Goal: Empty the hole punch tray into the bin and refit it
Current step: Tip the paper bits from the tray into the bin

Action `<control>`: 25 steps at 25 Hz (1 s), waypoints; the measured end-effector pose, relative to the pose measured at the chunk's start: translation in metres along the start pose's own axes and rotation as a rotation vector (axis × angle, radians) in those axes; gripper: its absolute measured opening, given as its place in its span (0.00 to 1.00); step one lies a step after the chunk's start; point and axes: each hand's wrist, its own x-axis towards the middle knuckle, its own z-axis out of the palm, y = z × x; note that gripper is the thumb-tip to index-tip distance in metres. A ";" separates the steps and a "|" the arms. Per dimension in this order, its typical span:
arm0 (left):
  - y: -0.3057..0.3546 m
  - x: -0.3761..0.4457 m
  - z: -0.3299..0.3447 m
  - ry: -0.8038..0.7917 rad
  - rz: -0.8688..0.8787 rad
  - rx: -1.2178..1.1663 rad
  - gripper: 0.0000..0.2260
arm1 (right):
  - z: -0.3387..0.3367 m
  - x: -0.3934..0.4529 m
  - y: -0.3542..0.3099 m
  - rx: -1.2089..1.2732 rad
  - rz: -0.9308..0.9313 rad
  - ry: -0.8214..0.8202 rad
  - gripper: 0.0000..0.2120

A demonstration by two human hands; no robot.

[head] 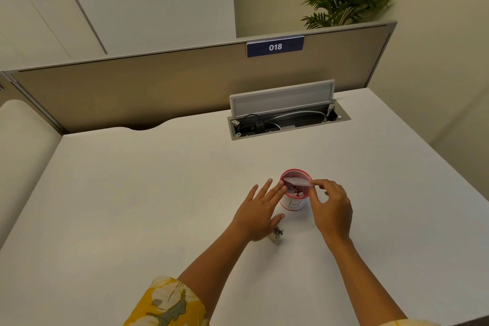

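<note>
Head view: clear plastic punch tray (296, 182) tipped over small red-rimmed white paper-cup bin (294, 192).
Right hand (332, 209) pinches tray's 3 o'clock end; left hand (258, 210), fingers spread, gripping nothing, nudges its 9 o'clock end, likely steadying the pour. Small metal hole punch (276, 235) lies at the bin's 6 o'clock.

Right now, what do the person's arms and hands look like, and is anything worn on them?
Both hands are bare: no gloves, rings or watch visible on the left hand or right hand. The forearms are uncovered. A yellow sleeve with a grey and white floral print shows on the left arm.
</note>
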 end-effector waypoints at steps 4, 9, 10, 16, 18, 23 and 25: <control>0.001 0.001 0.002 0.005 -0.001 -0.001 0.41 | -0.002 -0.001 0.001 0.024 -0.012 0.016 0.10; 0.003 0.000 0.000 -0.003 0.004 -0.002 0.41 | -0.002 -0.001 0.000 0.091 0.083 0.046 0.09; 0.002 0.000 0.000 0.002 0.003 -0.005 0.40 | -0.002 0.000 -0.001 0.147 0.092 0.072 0.08; 0.005 -0.001 0.003 0.000 -0.020 -0.060 0.40 | -0.003 0.009 -0.002 0.288 0.315 0.093 0.09; 0.010 -0.002 0.000 0.017 -0.055 -0.176 0.35 | -0.005 0.014 -0.001 0.348 0.397 0.109 0.09; 0.007 0.003 -0.014 0.236 -0.263 -0.640 0.32 | -0.007 0.024 -0.015 0.466 0.389 0.107 0.09; 0.003 0.007 -0.025 0.328 -0.372 -0.801 0.30 | -0.005 0.027 -0.024 0.493 0.345 0.045 0.09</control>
